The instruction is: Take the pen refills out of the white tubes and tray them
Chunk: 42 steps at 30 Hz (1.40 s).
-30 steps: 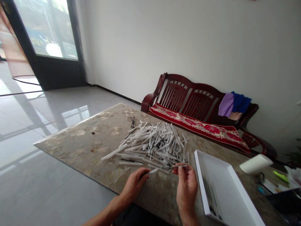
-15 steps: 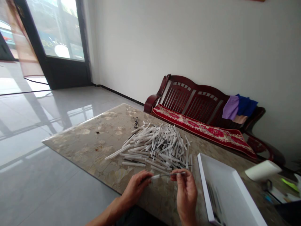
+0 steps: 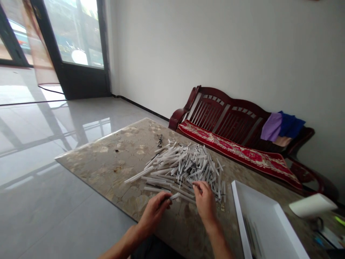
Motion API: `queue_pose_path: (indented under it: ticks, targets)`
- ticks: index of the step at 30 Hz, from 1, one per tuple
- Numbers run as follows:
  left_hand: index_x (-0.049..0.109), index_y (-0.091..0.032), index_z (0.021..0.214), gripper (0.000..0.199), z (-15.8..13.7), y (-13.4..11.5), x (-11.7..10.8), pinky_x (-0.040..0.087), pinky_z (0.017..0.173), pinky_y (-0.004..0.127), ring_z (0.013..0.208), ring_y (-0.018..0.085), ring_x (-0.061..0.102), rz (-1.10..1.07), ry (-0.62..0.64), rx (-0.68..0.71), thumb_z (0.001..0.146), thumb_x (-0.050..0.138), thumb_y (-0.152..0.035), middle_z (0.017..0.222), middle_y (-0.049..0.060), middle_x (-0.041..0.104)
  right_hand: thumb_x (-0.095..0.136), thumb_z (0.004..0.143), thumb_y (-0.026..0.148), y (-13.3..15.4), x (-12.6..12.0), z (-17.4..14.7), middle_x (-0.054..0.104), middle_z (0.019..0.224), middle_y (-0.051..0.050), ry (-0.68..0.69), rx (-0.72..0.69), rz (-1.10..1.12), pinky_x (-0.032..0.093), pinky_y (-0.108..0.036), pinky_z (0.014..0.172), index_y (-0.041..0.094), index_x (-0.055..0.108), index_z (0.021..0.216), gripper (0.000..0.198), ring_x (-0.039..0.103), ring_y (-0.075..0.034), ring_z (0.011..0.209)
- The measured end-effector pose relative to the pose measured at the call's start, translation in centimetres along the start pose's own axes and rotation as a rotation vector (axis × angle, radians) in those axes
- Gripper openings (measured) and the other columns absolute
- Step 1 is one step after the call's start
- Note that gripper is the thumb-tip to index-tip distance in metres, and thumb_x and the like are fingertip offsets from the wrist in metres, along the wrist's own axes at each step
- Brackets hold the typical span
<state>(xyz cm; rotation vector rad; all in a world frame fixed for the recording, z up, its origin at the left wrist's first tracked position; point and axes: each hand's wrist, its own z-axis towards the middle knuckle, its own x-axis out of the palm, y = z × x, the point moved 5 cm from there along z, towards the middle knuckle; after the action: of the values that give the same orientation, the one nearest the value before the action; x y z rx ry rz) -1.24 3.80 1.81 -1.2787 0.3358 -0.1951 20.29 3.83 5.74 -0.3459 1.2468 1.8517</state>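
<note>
Over the table (image 3: 93, 169), a tube (image 3: 175, 196) juts from my gripping left hand (image 3: 155, 210); unclear if my right hand (image 3: 205, 201) holds anything.

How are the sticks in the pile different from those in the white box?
The pile sticks are mostly white; the box sticks look darker, though blurry. The pile sticks are many and jumbled; the box sticks are fewer and lie roughly side by side. Both are long and thin.
</note>
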Motion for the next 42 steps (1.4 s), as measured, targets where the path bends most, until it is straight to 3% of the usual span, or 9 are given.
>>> queue_pose_path:
  ticks: [3, 6, 16, 20, 25, 29, 32, 42]
  targets:
    - [0.066, -0.020, 0.093, 0.023, 0.4, 0.7, 0.3, 0.050, 0.066, 0.023, 0.070, 0.016, 0.061, 0.042, -0.005, -0.043, 0.093, 0.049, -0.036, 0.081, 0.003, 0.067, 0.055, 0.091, 0.024, -0.2, 1.7, 3.7, 0.071, 0.097, -0.007, 0.117, -0.050, -0.398, 0.045, -0.033, 0.085, 0.023, 0.076, 0.094, 0.021, 0.061, -0.023, 0.095]
    - [0.066, -0.020, 0.091, 0.022, 0.5, 1.2, 0.6, 0.049, 0.066, 0.023, 0.069, 0.016, 0.061, 0.079, 0.023, -0.055, 0.093, 0.049, -0.034, 0.080, 0.002, 0.066, 0.057, 0.090, 0.022, -0.3, 3.5, 6.1, 0.071, 0.094, -0.008, 0.208, -0.050, -0.602, 0.041, -0.031, 0.081, 0.026, 0.078, 0.092, 0.020, 0.059, -0.023, 0.093]
    - [0.067, -0.021, 0.092, 0.022, 0.4, 1.3, 0.5, 0.048, 0.069, 0.024, 0.073, 0.017, 0.062, 0.129, 0.070, -0.039, 0.094, 0.047, -0.032, 0.081, 0.003, 0.067, 0.066, 0.082, 0.014, -0.7, 5.8, 7.7, 0.071, 0.093, -0.006, 0.338, -0.082, -0.583, 0.039, -0.030, 0.079, 0.027, 0.077, 0.086, 0.017, 0.059, -0.022, 0.093]
    - [0.067, -0.021, 0.093, 0.022, 0.5, 1.3, 0.5, 0.049, 0.070, 0.024, 0.074, 0.017, 0.062, 0.126, 0.067, -0.053, 0.093, 0.048, -0.031, 0.083, 0.003, 0.068, 0.068, 0.079, 0.012, -0.3, 5.7, 8.0, 0.071, 0.089, -0.006, 0.325, -0.079, -0.486, 0.040, -0.030, 0.081, 0.025, 0.072, 0.076, 0.014, 0.060, -0.022, 0.095]
    - [0.068, -0.021, 0.092, 0.023, 0.5, 1.4, 0.5, 0.050, 0.067, 0.023, 0.072, 0.017, 0.062, 0.098, 0.049, -0.069, 0.092, 0.050, -0.034, 0.082, 0.003, 0.069, 0.056, 0.088, 0.021, 0.2, 4.0, 6.2, 0.074, 0.087, -0.004, 0.256, -0.030, -0.293, 0.048, -0.028, 0.073, 0.023, 0.070, 0.088, 0.014, 0.067, -0.019, 0.082]
    - [0.070, -0.020, 0.096, 0.025, 0.6, 1.4, 0.5, 0.050, 0.064, 0.022, 0.068, 0.016, 0.062, 0.032, 0.020, -0.104, 0.092, 0.050, -0.034, 0.083, 0.004, 0.070, 0.058, 0.086, 0.040, 0.3, 2.2, 2.5, 0.072, 0.070, -0.002, 0.210, 0.194, 0.215, 0.050, -0.026, 0.050, 0.020, 0.073, 0.089, 0.025, 0.067, -0.020, 0.063]
    - [0.071, -0.020, 0.096, 0.024, 0.7, 1.2, 0.5, 0.051, 0.065, 0.023, 0.072, 0.017, 0.064, 0.035, 0.006, -0.100, 0.091, 0.051, -0.033, 0.086, 0.004, 0.072, 0.071, 0.074, 0.044, 0.7, 1.5, -0.2, 0.073, 0.069, -0.004, 0.175, 0.381, 0.539, 0.055, -0.030, 0.052, 0.018, 0.076, 0.084, 0.028, 0.068, -0.021, 0.060]
    - [0.075, -0.021, 0.096, 0.024, 0.6, 0.4, 1.3, 0.052, 0.071, 0.025, 0.073, 0.019, 0.065, 0.140, 0.034, -0.059, 0.090, 0.055, -0.032, 0.085, 0.005, 0.073, 0.082, 0.064, 0.045, 2.6, 0.3, -2.7, 0.070, 0.067, -0.002, 0.052, 0.460, 0.669, 0.057, -0.029, 0.055, 0.016, 0.071, 0.072, 0.032, 0.067, -0.018, 0.060]
